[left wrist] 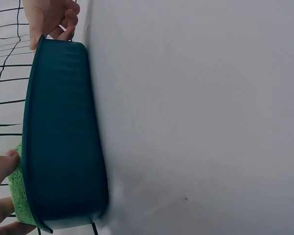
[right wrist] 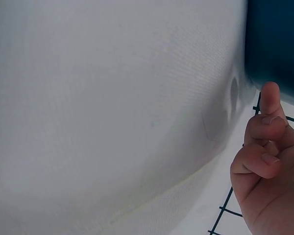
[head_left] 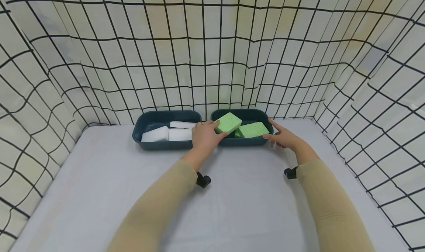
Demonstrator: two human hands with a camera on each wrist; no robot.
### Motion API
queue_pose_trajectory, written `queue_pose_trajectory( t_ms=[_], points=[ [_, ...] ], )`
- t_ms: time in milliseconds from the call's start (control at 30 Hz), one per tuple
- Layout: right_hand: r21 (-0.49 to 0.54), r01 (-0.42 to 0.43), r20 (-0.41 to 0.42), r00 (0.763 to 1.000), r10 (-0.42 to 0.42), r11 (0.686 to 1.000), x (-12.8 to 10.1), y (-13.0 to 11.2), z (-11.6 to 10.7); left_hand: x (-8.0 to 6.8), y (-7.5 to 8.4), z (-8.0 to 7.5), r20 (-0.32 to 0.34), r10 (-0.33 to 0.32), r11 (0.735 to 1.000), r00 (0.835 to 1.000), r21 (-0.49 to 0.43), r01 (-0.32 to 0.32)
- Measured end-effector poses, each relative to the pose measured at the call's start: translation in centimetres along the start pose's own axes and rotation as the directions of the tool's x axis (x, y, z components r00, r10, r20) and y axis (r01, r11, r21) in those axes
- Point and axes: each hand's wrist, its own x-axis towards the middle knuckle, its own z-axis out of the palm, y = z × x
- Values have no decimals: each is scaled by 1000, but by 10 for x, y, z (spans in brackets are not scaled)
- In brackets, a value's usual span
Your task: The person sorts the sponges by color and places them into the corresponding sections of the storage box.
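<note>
My left hand (head_left: 206,135) pinches a green sponge (head_left: 228,123) between thumb and fingers, tilted over the left part of the right-hand dark teal tray (head_left: 244,142). In the left wrist view, the held sponge (left wrist: 20,196) shows at the tray's rim. More green sponge (head_left: 254,130) lies inside that tray, partly covered by the held one. At the tray's right end, my right hand (head_left: 282,135) grips the rim with thumb and forefinger. Its other fingers are curled below, as the right wrist view shows beside the tray wall (right wrist: 277,44).
A second dark teal tray (head_left: 156,145) stands just left, holding several white blocks (head_left: 155,134); my left hand covers its right end. Both trays sit at the back of a white-covered table (head_left: 245,200). Black wire mesh (head_left: 204,64) rises behind and along both sides.
</note>
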Motion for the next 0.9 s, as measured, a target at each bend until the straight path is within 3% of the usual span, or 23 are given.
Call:
queue_pose_trajectory(
  t_ms=[333, 567, 900],
  points=[
    [-11, -11, 5, 1000, 11, 1000, -3, -3, -1, 6, 10, 3, 45, -20, 994, 999, 107, 15],
    [-10, -1, 7, 1000, 1, 1000, -2, -6, -1, 3, 0, -2, -2, -24, 1000, 1000, -3, 24],
    [-20, -1, 11, 1000, 1, 1000, -2, -6, -1, -5, -9, -9, -2, 2, 997, 1000, -75, -3]
  ],
)
